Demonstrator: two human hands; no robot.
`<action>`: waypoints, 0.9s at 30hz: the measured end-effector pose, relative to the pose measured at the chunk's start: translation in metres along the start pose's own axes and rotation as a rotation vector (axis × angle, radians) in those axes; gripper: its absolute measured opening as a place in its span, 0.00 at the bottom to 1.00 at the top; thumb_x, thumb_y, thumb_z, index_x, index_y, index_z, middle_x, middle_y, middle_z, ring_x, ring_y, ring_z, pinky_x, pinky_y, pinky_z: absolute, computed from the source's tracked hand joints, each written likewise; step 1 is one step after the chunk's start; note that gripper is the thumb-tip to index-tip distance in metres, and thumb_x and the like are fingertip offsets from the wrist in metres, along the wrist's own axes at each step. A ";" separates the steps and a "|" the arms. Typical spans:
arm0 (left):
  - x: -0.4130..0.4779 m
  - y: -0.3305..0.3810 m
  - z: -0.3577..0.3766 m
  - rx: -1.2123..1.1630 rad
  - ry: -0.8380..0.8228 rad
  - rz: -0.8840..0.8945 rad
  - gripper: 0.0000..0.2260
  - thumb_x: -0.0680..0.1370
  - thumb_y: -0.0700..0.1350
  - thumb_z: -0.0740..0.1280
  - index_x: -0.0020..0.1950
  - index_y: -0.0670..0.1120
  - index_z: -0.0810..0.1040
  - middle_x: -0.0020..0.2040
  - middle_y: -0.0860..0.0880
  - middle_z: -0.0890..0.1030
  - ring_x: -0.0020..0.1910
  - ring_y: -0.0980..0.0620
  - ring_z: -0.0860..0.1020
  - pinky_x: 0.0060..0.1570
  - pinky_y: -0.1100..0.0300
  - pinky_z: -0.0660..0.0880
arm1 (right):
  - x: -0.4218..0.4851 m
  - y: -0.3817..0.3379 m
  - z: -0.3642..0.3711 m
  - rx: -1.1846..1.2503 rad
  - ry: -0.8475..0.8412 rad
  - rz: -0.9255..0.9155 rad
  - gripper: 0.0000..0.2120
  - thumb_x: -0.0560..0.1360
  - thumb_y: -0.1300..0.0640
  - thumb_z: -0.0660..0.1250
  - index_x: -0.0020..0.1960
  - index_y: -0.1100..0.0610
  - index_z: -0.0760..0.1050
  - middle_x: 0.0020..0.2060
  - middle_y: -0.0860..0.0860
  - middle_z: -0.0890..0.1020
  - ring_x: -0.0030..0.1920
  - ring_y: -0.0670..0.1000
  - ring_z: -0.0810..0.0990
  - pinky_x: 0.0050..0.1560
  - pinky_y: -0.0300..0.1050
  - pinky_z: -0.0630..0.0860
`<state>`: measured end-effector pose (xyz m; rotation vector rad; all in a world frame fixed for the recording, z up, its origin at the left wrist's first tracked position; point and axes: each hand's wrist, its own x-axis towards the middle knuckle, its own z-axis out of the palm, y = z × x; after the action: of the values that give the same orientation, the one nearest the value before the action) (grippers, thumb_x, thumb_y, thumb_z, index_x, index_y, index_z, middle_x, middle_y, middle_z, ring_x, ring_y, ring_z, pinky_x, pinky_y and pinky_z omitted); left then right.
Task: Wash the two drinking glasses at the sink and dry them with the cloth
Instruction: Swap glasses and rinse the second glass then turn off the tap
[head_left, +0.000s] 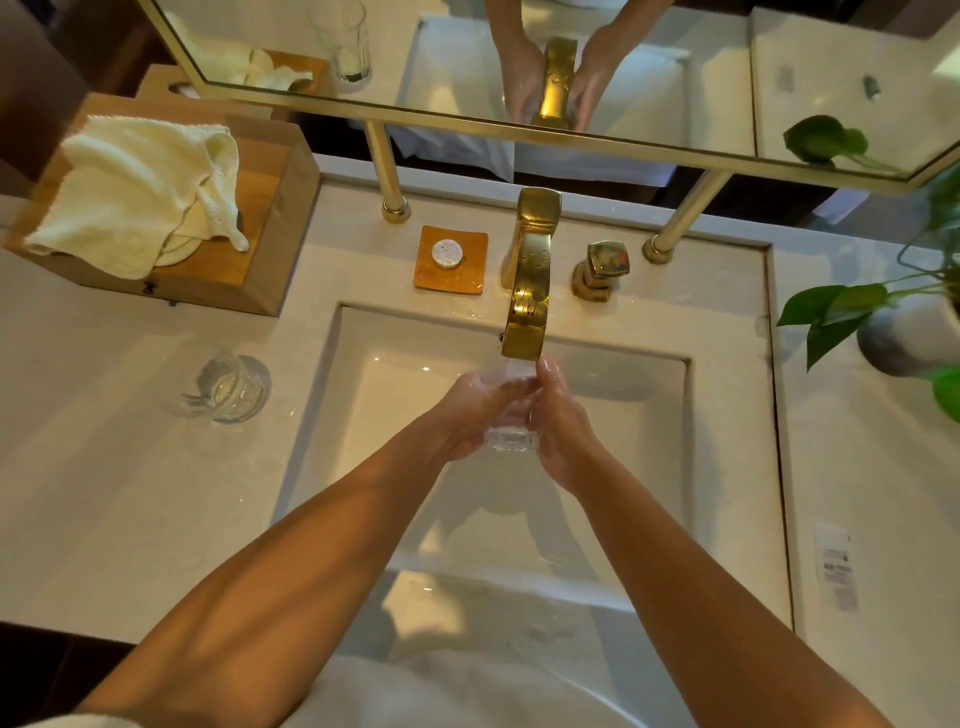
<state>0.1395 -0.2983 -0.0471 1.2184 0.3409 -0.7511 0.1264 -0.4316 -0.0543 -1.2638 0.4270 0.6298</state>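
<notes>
Head view, looking down: pale stone worktop (119, 499) spanning the whole width, with a rectangular white sink (363, 467) sunk into its middle. Along the far edge, a brass-framed mirror (649, 62) raised on brass posts. At far left, a wooden box (260, 218) on the worktop, draped with a cream cloth (130, 192) hanging partly over its front edge. At the right edge, a leafy green plant (836, 317) in a grey pot. Behind the basin, a gold faucet (530, 280) arching forward, spout ending just above the hands; beside it on the right, a squared gold handle (602, 267); on its left, an orange soap dish (451, 260) carrying a small round white soap. Over the basin, directly below the spout, left hand (467, 410) and right hand (558, 421) wrapped around opposite sides of a clear drinking glass (511, 415), fingers curled against it, wet, thick base toward the viewer, rim up toward the spout. Left of the sink, well apart from the hands, second drinking glass (226, 387) standing on the worktop, untouched.
</notes>
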 end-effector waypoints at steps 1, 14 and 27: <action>-0.001 -0.001 -0.001 0.043 0.029 0.028 0.29 0.68 0.53 0.81 0.63 0.40 0.80 0.55 0.41 0.85 0.55 0.42 0.84 0.56 0.47 0.80 | -0.001 -0.002 -0.001 0.027 0.000 0.014 0.35 0.76 0.33 0.58 0.76 0.51 0.62 0.69 0.60 0.75 0.67 0.59 0.77 0.68 0.59 0.72; -0.009 0.004 0.002 0.568 0.246 0.385 0.38 0.61 0.47 0.83 0.67 0.49 0.70 0.61 0.50 0.79 0.61 0.50 0.78 0.58 0.59 0.78 | -0.003 -0.009 -0.006 0.504 -0.090 0.260 0.29 0.76 0.41 0.65 0.71 0.57 0.73 0.67 0.61 0.77 0.65 0.62 0.79 0.60 0.54 0.79; -0.008 0.007 -0.007 0.906 0.282 0.533 0.34 0.66 0.45 0.81 0.69 0.45 0.72 0.61 0.45 0.76 0.56 0.53 0.72 0.49 0.75 0.65 | 0.005 -0.008 0.002 0.589 -0.039 0.261 0.30 0.70 0.46 0.74 0.68 0.58 0.74 0.66 0.58 0.76 0.66 0.60 0.76 0.67 0.55 0.74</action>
<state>0.1396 -0.2882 -0.0401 2.1661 -0.1379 -0.2397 0.1354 -0.4299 -0.0507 -0.6385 0.6931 0.6817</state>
